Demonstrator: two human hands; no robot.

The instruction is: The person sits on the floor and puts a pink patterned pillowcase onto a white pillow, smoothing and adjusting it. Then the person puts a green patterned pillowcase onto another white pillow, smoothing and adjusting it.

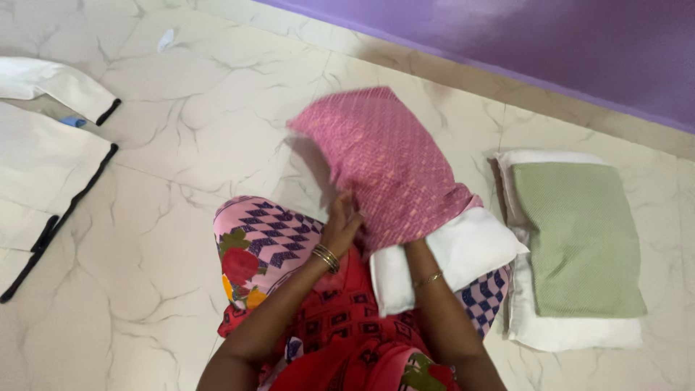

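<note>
No packages, labels, signs or screens in view, only plain and patterned cloth items on a pale marbled floor, nothing bearing print, a tag or a display

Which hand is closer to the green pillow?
The right. The right hand is tucked inside the pink cover on the white pillow, beside the green pillow. The left hand holds the cover's far edge, farther away.
</note>
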